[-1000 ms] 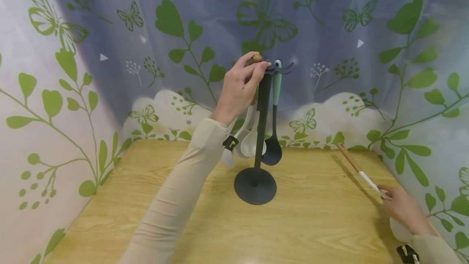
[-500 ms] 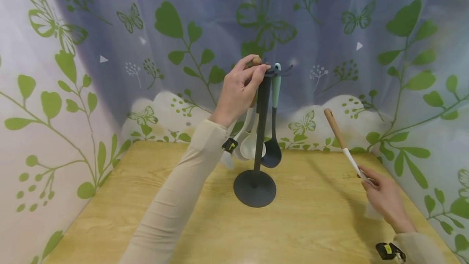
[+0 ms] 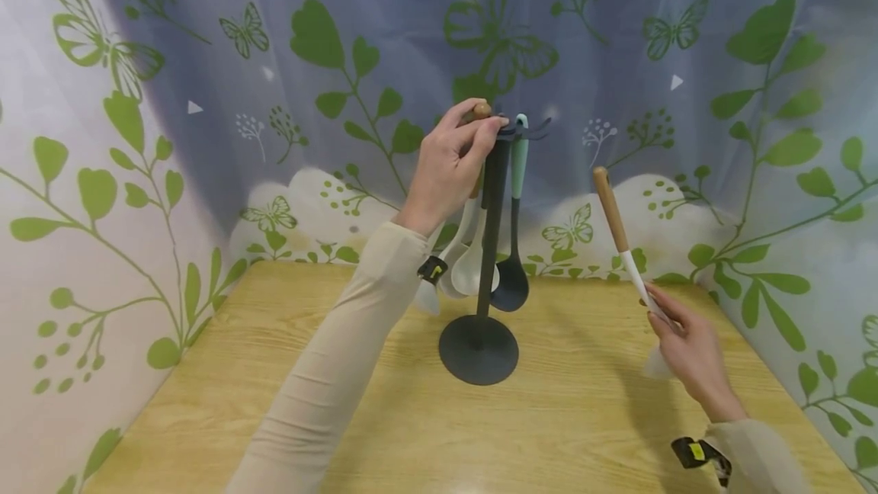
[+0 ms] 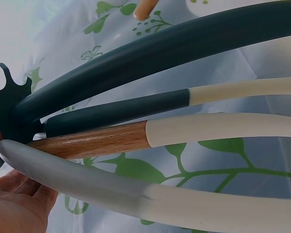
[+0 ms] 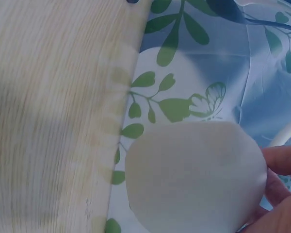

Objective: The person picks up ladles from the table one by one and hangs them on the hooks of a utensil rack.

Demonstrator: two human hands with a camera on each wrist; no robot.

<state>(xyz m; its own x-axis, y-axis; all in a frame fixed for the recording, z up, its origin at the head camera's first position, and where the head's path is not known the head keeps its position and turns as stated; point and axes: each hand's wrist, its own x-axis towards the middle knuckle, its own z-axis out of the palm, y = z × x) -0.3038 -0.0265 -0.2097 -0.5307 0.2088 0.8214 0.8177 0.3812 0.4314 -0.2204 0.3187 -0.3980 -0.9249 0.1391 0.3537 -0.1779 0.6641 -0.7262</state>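
Observation:
At the top of a dark utensil stand (image 3: 488, 258), my left hand (image 3: 446, 162) pinches the hook ring between thumb and fingers. A dark ladle (image 3: 511, 284) with a mint handle hangs on its right side. Pale utensils, among them a white ladle (image 3: 473, 273), hang by the left hand. The left wrist view shows a grey handle (image 4: 77, 179) and a wooden handle (image 4: 102, 141) close to the fingers. My right hand (image 3: 693, 349) grips the white shaft of a kitchen utensil (image 3: 610, 212), wooden handle end up. Its broad, rounded white head (image 5: 196, 177) points down.
The stand's round base (image 3: 479, 353) rests on a wood-grain table (image 3: 274, 372). A curtain (image 3: 411, 36) with leaves and butterflies hangs behind the table and along both sides. Each wrist carries a small black camera, the left one (image 3: 432, 269) near the hanging utensils.
My right hand has moved left and up from the table's right edge, bringing the white utensil closer to the stand and more upright. The left hand keeps its place on the stand.

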